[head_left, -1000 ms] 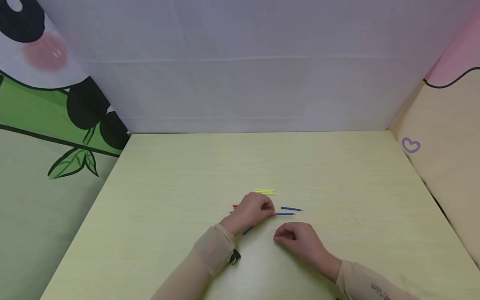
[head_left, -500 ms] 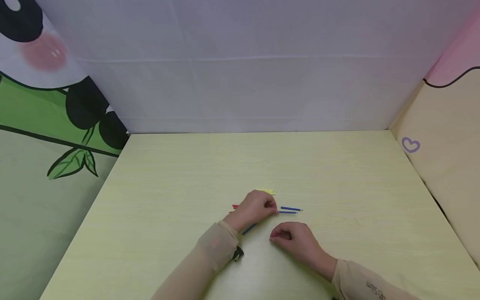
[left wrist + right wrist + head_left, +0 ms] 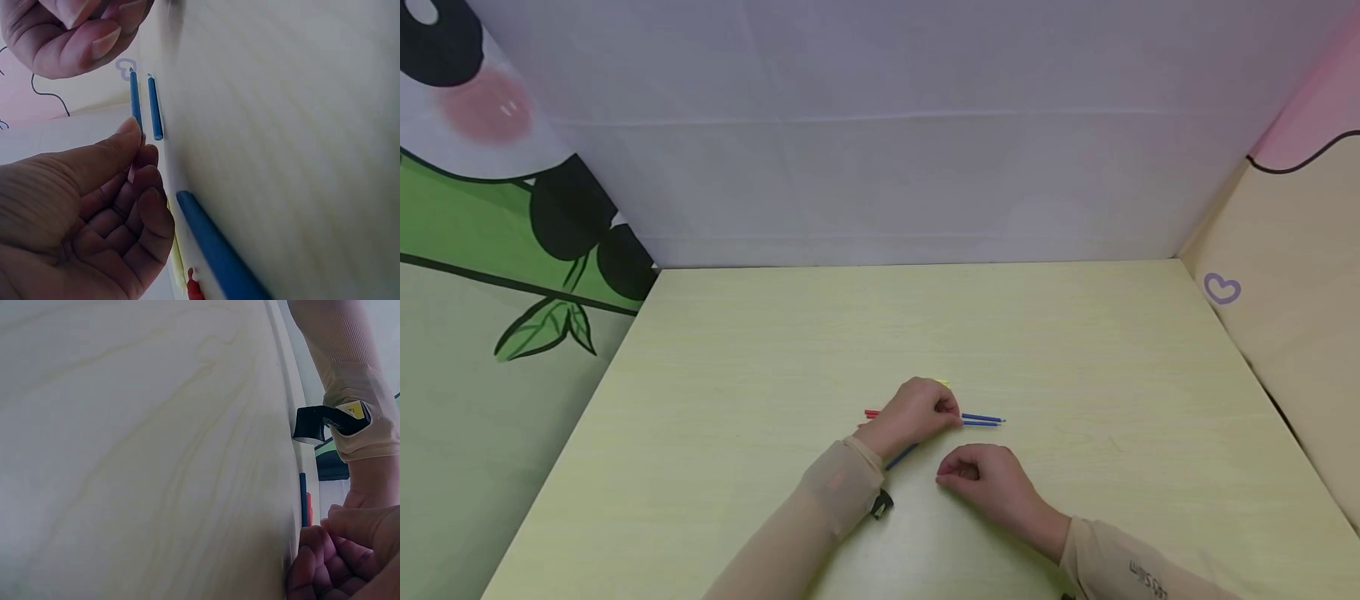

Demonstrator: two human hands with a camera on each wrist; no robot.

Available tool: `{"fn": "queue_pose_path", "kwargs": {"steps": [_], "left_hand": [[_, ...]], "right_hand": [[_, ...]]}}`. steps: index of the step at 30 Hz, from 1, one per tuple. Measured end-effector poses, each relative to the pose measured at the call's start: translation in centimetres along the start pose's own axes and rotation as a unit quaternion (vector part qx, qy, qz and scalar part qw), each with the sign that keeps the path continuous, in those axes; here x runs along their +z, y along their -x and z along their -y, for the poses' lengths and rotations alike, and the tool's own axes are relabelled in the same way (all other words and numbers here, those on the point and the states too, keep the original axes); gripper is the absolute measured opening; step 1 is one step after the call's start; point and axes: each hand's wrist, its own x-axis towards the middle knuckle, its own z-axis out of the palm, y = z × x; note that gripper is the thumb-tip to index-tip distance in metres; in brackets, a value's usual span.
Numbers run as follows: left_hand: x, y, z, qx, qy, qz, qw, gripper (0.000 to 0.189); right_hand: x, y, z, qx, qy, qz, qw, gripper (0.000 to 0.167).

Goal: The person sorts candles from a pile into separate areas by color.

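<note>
My left hand point(image 3: 917, 410) pinches the rear end of a blue birthday candle point(image 3: 135, 94) between thumb and index finger. The candle points to the right, with its wick tip at the far end. Just beyond it in the head view lies a second blue candle point(image 3: 985, 417), nearly parallel. Another blue candle point(image 3: 215, 247) lies at a slant beneath the left wrist, partly hidden. My right hand point(image 3: 996, 483) is idle at the lower right, its fingers loosely curled, with nothing visible in them.
Red candles point(image 3: 871, 413) show just left of the left hand, mostly covered by it. Yellow candles point(image 3: 943, 382) peek out behind its knuckles. All lie on a pale wooden table point(image 3: 775, 333) with a white backdrop behind and printed side panels.
The left hand has slid slightly right and away, carrying its blue candle closer to the other blue one. More of the yellow candles is now covered. The right hand has shifted slightly left.
</note>
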Motion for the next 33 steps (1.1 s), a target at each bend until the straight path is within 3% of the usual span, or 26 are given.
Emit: {"fn": "queue_pose_path", "kwargs": {"steps": [27, 33], "left_hand": [[0.16, -0.54, -0.38, 0.013, -0.031, -0.005, 0.9994, 0.013], [0.17, -0.54, -0.49, 0.003, -0.031, -0.003, 0.9995, 0.013]], "right_hand": [[-0.02, -0.32, -0.27, -0.003, -0.005, 0.002, 1.0000, 0.005], [-0.01, -0.55, -0.31, -0.009, 0.001, -0.003, 1.0000, 0.004]]}}
